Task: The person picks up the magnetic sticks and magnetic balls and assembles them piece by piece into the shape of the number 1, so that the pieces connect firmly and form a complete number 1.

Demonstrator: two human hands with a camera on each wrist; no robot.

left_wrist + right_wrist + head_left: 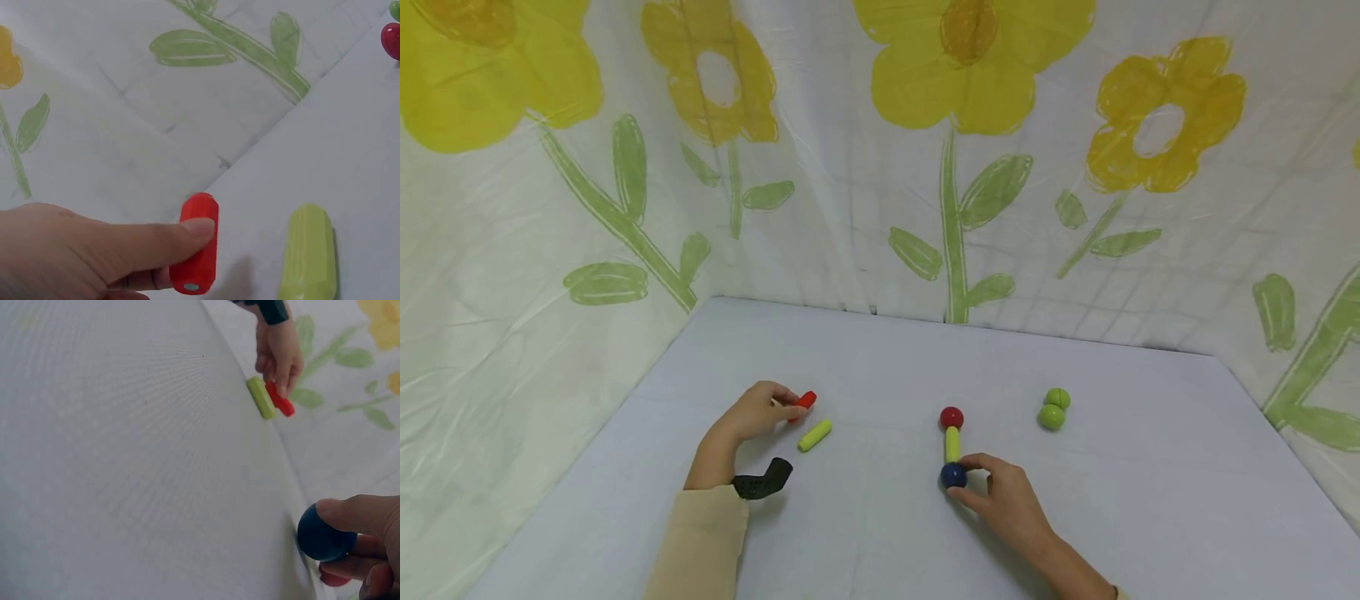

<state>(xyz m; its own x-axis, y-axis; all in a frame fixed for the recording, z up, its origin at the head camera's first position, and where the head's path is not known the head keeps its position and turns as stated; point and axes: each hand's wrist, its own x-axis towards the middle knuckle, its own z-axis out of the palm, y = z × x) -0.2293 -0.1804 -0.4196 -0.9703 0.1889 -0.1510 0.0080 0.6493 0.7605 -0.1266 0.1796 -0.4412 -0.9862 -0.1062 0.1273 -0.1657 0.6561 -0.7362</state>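
Note:
My left hand [765, 410] pinches a short red rod [199, 240] between thumb and fingers. A small silvery disc shows in the rod's near end in the left wrist view. Beside it on the table lies a yellow-green rod [815, 436], apart from the hand. My right hand [1006, 505] grips a dark blue ball [953, 475], thumb on one side and fingers on the other. From that ball another yellow-green rod [952, 445] runs away from me, with a red ball [951, 417] at its far end. Ball, rod and ball form one straight line.
Two light green balls [1052, 417] sit together toward the right on the white table [880, 533]. A white cloth with painted yellow flowers [820, 233] hangs behind and at the sides. A black wrist mount [765, 480] sticks out from the left wrist.

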